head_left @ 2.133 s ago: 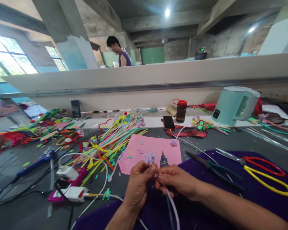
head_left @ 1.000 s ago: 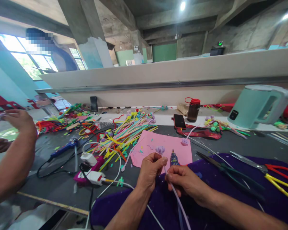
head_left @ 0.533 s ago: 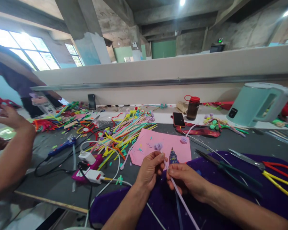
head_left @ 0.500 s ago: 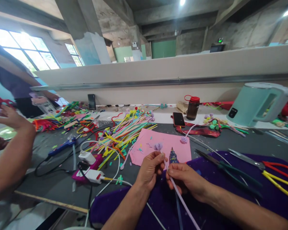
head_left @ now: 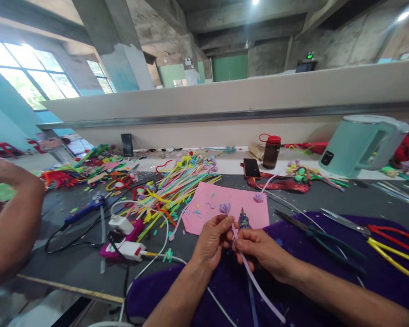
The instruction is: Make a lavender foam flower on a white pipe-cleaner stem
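A lilac pipe cleaner [head_left: 264, 292] runs between my two hands, topped by a small purple fuzzy flower [head_left: 225, 207]. My left hand [head_left: 214, 238] pinches it just under the flower. Lower down, my right hand [head_left: 261, 249] grips the same stem between thumb and fingers, and its tail curves down to the right. Right behind my right hand, a hot glue gun [head_left: 243, 220] shows its dark, smeared nozzle; most of its body is hidden. Beneath the flower lies a pink sheet [head_left: 204, 213], with another purple flower [head_left: 259, 197] at its right edge.
Pliers [head_left: 310, 231] and scissors [head_left: 364, 230] lie on purple cloth [head_left: 293, 290] at right. Left are a power strip [head_left: 127, 250], cables, a blue glue gun [head_left: 85, 210] and piled pipe cleaners [head_left: 177, 190]. Behind stand a bottle [head_left: 271, 154], phone [head_left: 251, 168] and kettle [head_left: 357, 147]. A co-worker's arm [head_left: 17, 213] is far left.
The pipe cleaner's tail now bends in a stronger curve. My hands keep nearly the same grip. A standing person at far left has left the view, and the co-worker's arm has shifted slightly left.
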A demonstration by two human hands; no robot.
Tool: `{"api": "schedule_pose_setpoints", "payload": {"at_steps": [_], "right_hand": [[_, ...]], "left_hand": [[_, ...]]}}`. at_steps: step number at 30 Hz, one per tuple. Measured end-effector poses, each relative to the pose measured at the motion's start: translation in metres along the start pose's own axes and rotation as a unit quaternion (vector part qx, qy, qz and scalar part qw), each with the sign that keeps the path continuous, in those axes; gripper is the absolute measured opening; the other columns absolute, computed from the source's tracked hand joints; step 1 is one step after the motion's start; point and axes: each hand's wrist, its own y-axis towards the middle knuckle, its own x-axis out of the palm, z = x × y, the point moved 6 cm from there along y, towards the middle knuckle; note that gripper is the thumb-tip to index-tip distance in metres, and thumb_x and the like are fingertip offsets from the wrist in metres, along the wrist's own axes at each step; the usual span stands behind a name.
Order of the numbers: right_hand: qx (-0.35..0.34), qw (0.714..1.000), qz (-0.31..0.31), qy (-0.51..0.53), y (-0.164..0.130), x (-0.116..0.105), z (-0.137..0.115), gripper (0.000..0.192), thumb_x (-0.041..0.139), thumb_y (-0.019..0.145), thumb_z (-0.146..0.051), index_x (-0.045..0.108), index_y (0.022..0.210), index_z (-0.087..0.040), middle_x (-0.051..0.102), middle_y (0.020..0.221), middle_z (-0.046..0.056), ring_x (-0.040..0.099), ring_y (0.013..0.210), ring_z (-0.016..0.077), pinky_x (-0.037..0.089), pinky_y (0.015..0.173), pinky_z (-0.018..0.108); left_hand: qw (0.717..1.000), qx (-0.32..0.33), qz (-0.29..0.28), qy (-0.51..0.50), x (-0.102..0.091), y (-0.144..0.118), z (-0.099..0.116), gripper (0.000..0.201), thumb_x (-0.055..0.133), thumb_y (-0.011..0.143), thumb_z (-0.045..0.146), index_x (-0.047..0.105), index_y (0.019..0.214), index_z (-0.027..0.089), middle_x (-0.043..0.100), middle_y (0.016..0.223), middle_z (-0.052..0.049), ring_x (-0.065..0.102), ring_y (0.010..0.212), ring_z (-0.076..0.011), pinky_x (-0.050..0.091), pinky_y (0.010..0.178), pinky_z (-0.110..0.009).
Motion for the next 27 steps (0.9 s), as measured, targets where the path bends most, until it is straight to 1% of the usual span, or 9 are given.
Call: {"api": "schedule_pose_setpoints", "payload": {"at_steps": [4, 8, 10, 11, 13, 18, 23, 25, 27], "right_hand": [[-0.021, 0.999, 0.001, -0.029, 0.0, -0.001, -0.006, 0.027, 0.057, 0.076, -0.041, 0.051, 0.072, -0.015, 0.053, 0.054, -0.004, 0.04, 0.039, 0.0038, 0.026, 0.039, 0.017], [-0.06, 0.994, 0.059, -0.077, -0.003, -0.015, -0.023, 0.024, 0.056, 0.077, -0.039, 0.054, 0.075, -0.015, 0.054, 0.062, -0.004, 0.041, 0.041, 0.0036, 0.025, 0.039, 0.017], [-0.071, 0.99, 0.081, -0.088, -0.004, -0.025, -0.031, 0.023, 0.056, 0.077, -0.038, 0.055, 0.079, -0.015, 0.057, 0.068, -0.002, 0.042, 0.041, 0.0035, 0.025, 0.04, 0.018], [-0.073, 0.989, 0.085, -0.092, -0.005, -0.03, -0.034, 0.022, 0.055, 0.077, -0.037, 0.055, 0.078, -0.015, 0.057, 0.068, -0.002, 0.042, 0.041, 0.0035, 0.025, 0.04, 0.018], [-0.073, 0.988, 0.09, -0.103, -0.006, -0.038, -0.036, 0.021, 0.055, 0.078, -0.035, 0.054, 0.075, -0.014, 0.056, 0.064, -0.002, 0.042, 0.041, 0.0035, 0.024, 0.04, 0.017], [-0.067, 0.984, 0.083, -0.142, -0.007, -0.045, -0.036, 0.02, 0.053, 0.08, -0.032, 0.054, 0.072, -0.014, 0.056, 0.063, -0.002, 0.042, 0.042, 0.0035, 0.024, 0.039, 0.016], [-0.066, 0.975, 0.05, -0.207, -0.005, -0.044, -0.045, 0.018, 0.051, 0.08, -0.03, 0.057, 0.076, -0.014, 0.056, 0.064, -0.001, 0.044, 0.045, 0.0049, 0.03, 0.042, 0.017], [-0.066, 0.963, 0.033, -0.26, 0.0, -0.043, -0.05, 0.017, 0.05, 0.08, -0.028, 0.059, 0.077, -0.014, 0.057, 0.064, -0.001, 0.046, 0.047, 0.0065, 0.033, 0.044, 0.018], [-0.081, 0.935, 0.018, -0.346, 0.009, -0.041, -0.056, 0.015, 0.05, 0.079, -0.024, 0.061, 0.075, -0.015, 0.059, 0.064, -0.001, 0.049, 0.052, 0.0086, 0.036, 0.048, 0.019]], "left_hand": [[1.0, 0.007, 0.005, 0.002, -0.001, -0.001, 0.006, 0.022, 0.069, 0.064, 0.031, 0.058, 0.067, 0.012, 0.058, 0.053, 0.002, 0.041, 0.035, -0.0016, 0.027, 0.032, -0.013], [0.998, 0.047, 0.037, 0.003, -0.011, -0.005, 0.028, 0.021, 0.07, 0.063, 0.027, 0.055, 0.067, 0.013, 0.061, 0.06, 0.001, 0.043, 0.036, -0.0013, 0.028, 0.031, -0.012], [0.999, 0.039, 0.017, -0.026, -0.015, -0.007, 0.036, 0.021, 0.07, 0.063, 0.025, 0.053, 0.066, 0.014, 0.059, 0.057, 0.003, 0.04, 0.034, -0.0003, 0.026, 0.029, -0.01], [0.998, 0.023, -0.003, -0.051, -0.016, -0.008, 0.038, 0.02, 0.07, 0.062, 0.024, 0.053, 0.066, 0.014, 0.056, 0.054, 0.004, 0.037, 0.033, 0.0006, 0.025, 0.029, -0.009], [0.996, 0.024, -0.028, -0.085, -0.019, -0.009, 0.044, 0.019, 0.07, 0.062, 0.022, 0.054, 0.068, 0.013, 0.053, 0.052, 0.005, 0.034, 0.033, 0.0013, 0.023, 0.029, -0.007], [0.994, 0.058, -0.022, -0.093, -0.027, -0.013, 0.052, 0.017, 0.068, 0.063, 0.018, 0.052, 0.067, 0.013, 0.05, 0.051, 0.005, 0.031, 0.034, 0.0014, 0.025, 0.029, -0.006], [0.99, 0.092, -0.01, -0.106, -0.032, -0.02, 0.055, 0.014, 0.066, 0.066, 0.016, 0.053, 0.07, 0.013, 0.051, 0.053, 0.004, 0.031, 0.034, 0.0008, 0.029, 0.029, -0.007], [0.989, 0.088, -0.008, -0.121, -0.032, -0.021, 0.054, 0.012, 0.065, 0.067, 0.017, 0.053, 0.071, 0.013, 0.051, 0.054, 0.004, 0.032, 0.035, 0.0005, 0.029, 0.029, -0.007], [0.987, 0.085, -0.001, -0.136, -0.033, -0.021, 0.053, 0.012, 0.064, 0.068, 0.017, 0.053, 0.072, 0.014, 0.051, 0.054, 0.004, 0.032, 0.036, 0.0001, 0.029, 0.03, -0.007]]}}
